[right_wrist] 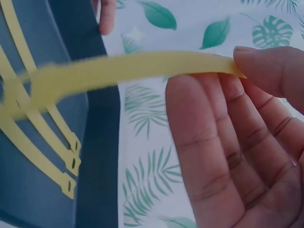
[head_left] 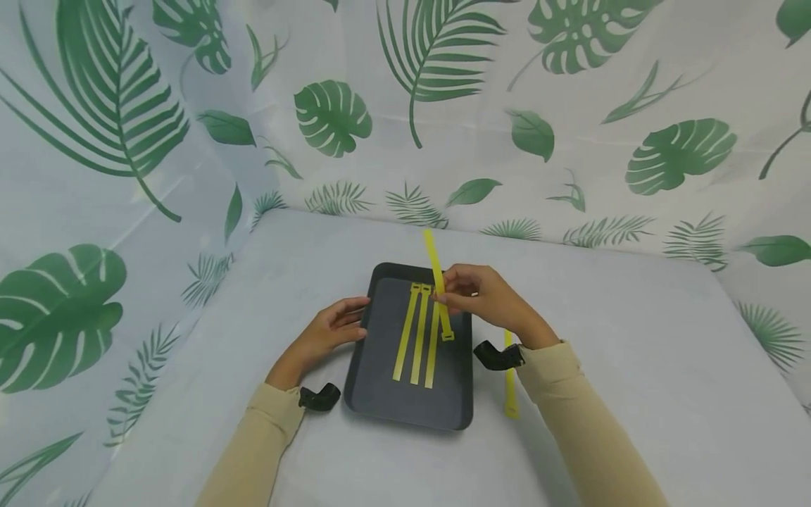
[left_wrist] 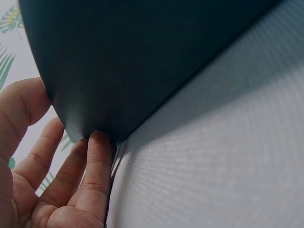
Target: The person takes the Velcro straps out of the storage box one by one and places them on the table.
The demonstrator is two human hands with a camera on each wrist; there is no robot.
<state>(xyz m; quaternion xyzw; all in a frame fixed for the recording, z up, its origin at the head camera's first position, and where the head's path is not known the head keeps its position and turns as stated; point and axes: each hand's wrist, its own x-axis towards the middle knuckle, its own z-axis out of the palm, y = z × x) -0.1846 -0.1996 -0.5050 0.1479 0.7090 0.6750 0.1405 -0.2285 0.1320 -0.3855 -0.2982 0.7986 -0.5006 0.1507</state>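
My right hand (head_left: pixel 484 299) pinches a yellow cable strap (head_left: pixel 432 250) above a dark grey tray (head_left: pixel 380 394). In the right wrist view the held strap (right_wrist: pixel 142 66) lies between thumb and fingers, its slotted head blurred over the tray. Inside the tray several yellow straps lie side by side, including a left strap (head_left: pixel 405 338) and a middle strap (head_left: pixel 419 338), heads toward the far end. My left hand (head_left: pixel 324 334) rests against the tray's left side. In the left wrist view its loosely bent fingers touch the tray wall (left_wrist: pixel 109 61).
Another yellow strap (head_left: pixel 510 401) lies on the white tabletop (head_left: pixel 633 366) right of the tray, partly hidden under my right wrist. A leaf-patterned curtain (head_left: pixel 355 176) stands behind the table and along its left side. Dark wrist cameras sit at both cuffs.
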